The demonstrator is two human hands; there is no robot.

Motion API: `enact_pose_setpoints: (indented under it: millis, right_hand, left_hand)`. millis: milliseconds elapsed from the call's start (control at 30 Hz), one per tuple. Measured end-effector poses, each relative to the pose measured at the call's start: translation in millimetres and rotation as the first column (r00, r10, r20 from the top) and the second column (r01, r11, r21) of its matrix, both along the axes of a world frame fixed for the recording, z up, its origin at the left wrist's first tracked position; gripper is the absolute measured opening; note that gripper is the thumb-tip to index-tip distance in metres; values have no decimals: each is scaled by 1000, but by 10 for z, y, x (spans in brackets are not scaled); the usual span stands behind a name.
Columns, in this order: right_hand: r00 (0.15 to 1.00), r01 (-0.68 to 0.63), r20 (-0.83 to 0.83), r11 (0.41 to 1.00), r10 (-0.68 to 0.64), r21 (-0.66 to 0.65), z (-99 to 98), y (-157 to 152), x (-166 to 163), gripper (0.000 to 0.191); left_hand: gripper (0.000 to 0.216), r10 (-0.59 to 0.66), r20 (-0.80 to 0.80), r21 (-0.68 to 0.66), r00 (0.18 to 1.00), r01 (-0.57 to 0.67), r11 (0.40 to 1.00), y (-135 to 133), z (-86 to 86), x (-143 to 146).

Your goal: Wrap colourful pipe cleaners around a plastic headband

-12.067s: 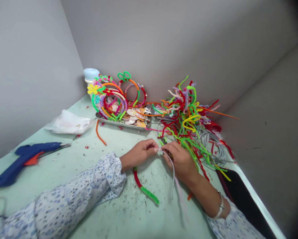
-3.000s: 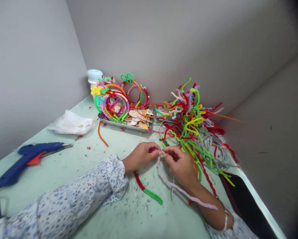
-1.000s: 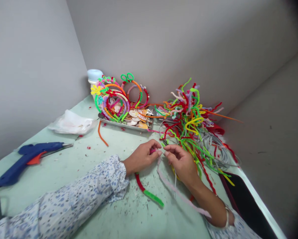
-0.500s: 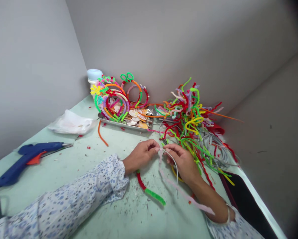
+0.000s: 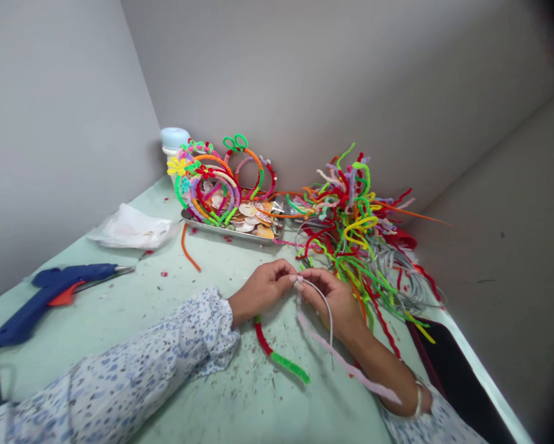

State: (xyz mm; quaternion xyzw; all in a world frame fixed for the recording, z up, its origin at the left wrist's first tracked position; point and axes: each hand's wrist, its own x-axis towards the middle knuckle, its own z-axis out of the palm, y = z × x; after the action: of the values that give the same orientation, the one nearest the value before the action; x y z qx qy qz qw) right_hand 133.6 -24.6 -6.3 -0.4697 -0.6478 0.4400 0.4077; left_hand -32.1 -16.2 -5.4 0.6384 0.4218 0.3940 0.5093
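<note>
L hand (image 5: 265,290) & R hand (image 5: 337,302) almost tip to tip over table (image 5: 221,265), L pinching grey wire (image 5: 330,320), R clamped on pink pipe cleaner (image 5: 369,382) tbh. Exact grip's hidden, sleeves (image 5: 133,376) cut off.

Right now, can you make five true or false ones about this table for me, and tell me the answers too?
1. The glue gun lies on the table. True.
2. The glue gun is yellow all over. False: the glue gun is mostly blue.
3. Shells sit in the tray. True.
4. The left hand and right hand are close together, by a gray wire. True.
5. The right hand wears a glove. False: the right hand is bare.
</note>
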Motion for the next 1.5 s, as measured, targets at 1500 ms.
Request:
enact_pose_setpoints:
  millis: [1500]
  right_hand:
    - [761, -290, 625, 771, -173, 567, 117, 123, 250, 25]
  left_hand:
    - [17, 0, 63, -88, 998, 5, 996, 44, -16, 8]
